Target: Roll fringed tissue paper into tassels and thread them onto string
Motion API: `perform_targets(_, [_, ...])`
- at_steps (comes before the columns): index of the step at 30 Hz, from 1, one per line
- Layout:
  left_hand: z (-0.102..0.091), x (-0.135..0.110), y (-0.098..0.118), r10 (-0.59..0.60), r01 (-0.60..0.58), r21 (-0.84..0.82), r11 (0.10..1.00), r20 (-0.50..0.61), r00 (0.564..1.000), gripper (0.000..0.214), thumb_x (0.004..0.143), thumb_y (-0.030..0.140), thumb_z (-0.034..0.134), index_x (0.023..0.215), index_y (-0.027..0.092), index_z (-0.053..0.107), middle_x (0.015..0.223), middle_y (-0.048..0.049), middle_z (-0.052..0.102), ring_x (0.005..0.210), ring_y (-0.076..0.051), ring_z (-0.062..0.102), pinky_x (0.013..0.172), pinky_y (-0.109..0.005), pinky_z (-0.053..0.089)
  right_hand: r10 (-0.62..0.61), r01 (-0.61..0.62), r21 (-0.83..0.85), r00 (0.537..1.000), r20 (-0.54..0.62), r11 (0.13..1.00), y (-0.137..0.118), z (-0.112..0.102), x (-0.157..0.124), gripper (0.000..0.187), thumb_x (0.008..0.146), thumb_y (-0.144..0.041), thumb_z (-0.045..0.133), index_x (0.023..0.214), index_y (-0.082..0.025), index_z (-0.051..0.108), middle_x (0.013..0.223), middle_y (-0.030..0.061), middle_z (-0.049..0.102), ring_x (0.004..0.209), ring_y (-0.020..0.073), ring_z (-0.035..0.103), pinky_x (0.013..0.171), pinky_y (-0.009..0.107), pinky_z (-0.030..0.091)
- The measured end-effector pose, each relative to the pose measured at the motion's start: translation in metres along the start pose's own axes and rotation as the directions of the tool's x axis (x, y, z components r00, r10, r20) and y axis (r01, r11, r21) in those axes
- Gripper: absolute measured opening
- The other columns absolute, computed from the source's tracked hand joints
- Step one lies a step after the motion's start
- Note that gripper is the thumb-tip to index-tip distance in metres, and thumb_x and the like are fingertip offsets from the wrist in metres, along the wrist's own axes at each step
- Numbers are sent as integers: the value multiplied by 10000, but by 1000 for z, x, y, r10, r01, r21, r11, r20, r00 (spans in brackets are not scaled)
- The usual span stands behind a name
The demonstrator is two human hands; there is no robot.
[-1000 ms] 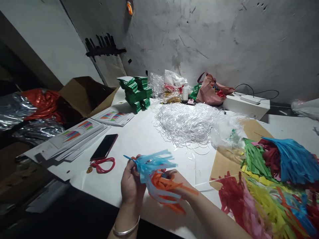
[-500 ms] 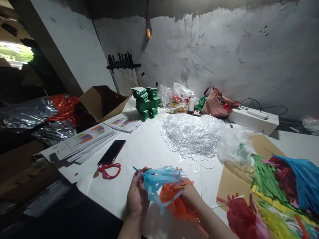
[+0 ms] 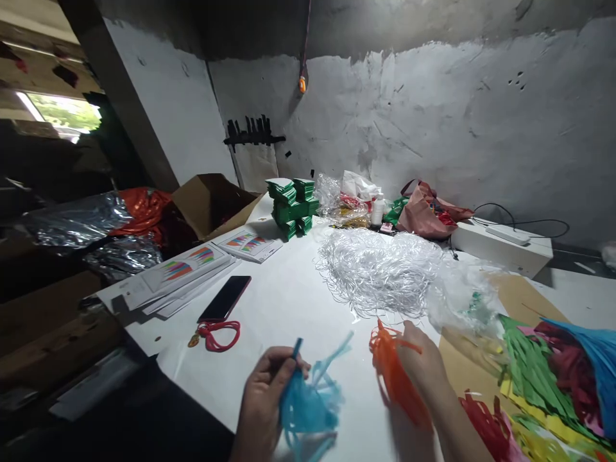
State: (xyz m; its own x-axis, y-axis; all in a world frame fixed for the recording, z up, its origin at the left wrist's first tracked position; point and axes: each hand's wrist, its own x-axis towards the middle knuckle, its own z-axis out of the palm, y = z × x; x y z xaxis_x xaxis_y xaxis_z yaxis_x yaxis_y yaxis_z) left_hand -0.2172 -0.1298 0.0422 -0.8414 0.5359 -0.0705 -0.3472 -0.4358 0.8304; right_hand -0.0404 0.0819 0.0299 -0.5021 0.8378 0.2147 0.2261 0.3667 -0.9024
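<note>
My left hand [image 3: 269, 391] is closed, thumb and fingers pinching the narrow twisted top of a light blue tissue tassel [image 3: 310, 407]. Its cut strips hang down and fan out to the right, somewhat blurred. To the right, my right hand [image 3: 418, 353] has its fingers closed around an orange tissue tassel [image 3: 397, 375], whose fringe trails below the wrist. The fingertips on that side are mostly hidden behind the hand. A gap of white tabletop [image 3: 353, 378] separates the two tassels. Further right lie a green tassel [image 3: 529, 362] and a red tassel [image 3: 488, 420].
A heap of white string [image 3: 380, 269] lies mid-table. Left are a phone [image 3: 224, 298] with a red cord [image 3: 224, 337] and printed sheets [image 3: 180, 273]. Behind stand green card bundles [image 3: 293, 208], a pink bag [image 3: 423, 212] and a white box [image 3: 505, 247]. An open carton [image 3: 212, 205] stands beyond.
The orange tassel has moved right with my right hand, apart from the blue one. My left hand still pinches the blue tassel, now lower and more upright. The camera view has shifted slightly.
</note>
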Motion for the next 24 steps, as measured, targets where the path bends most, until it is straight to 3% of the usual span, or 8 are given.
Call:
perform_targets(3, [17,-25,-20,-128,123,52,991,109,986,260,538,253,947,698,221,744,663,-60,708,596,-193,649,527,-261,540,33,-63,-156,982,-185,986,-15,-33,-21,231,907,-349,530,717,-228,583,651,76,623,650,246,608,588,322,372])
perform_targets(6, [39,-48,-33,-260,261,21,965,201,944,275,560,299,950,695,210,728,681,-48,705,636,-163,635,556,-216,503,-81,18,-235,963,-259,972,-35,-49,-56,257,947,-386,500,982,-208,681,876,108,703,809,259,656,685,326,448])
perform_targets(9, [60,-66,-44,-335,350,-18,937,240,911,291,587,291,944,720,191,706,712,-23,702,657,-134,617,595,-194,477,-189,155,-201,968,-164,967,-48,-44,-92,271,945,-421,583,1050,-209,713,692,14,633,584,175,590,573,262,447])
perform_targets(12, [72,-79,-57,-362,376,8,927,285,888,337,538,299,969,685,171,693,733,-4,684,667,-131,615,629,-212,480,-170,165,-112,985,-34,980,-50,-33,-113,254,909,-404,649,1033,-198,733,593,-29,545,497,137,509,491,235,386])
perform_targets(16, [76,-92,-72,-405,394,103,913,343,848,378,562,404,957,762,178,728,770,-25,713,738,-166,649,691,-240,490,-20,18,64,999,34,998,-43,-33,-121,240,924,-384,607,918,-179,732,624,-8,558,544,135,494,511,234,371])
perform_targets(21, [74,-103,-80,-526,488,203,849,402,749,382,652,478,899,756,153,729,667,-13,674,643,-119,592,617,-196,440,121,-155,291,984,130,944,-34,-44,-128,288,910,-447,638,928,-174,728,696,23,611,626,151,531,570,241,422])
perform_targets(24, [74,-107,-84,-560,531,187,827,371,741,391,642,467,910,761,150,714,629,-1,666,597,-100,577,584,-179,421,144,-203,381,973,179,902,-29,-47,-132,293,905,-454,648,949,-178,737,692,28,633,647,160,567,595,246,444])
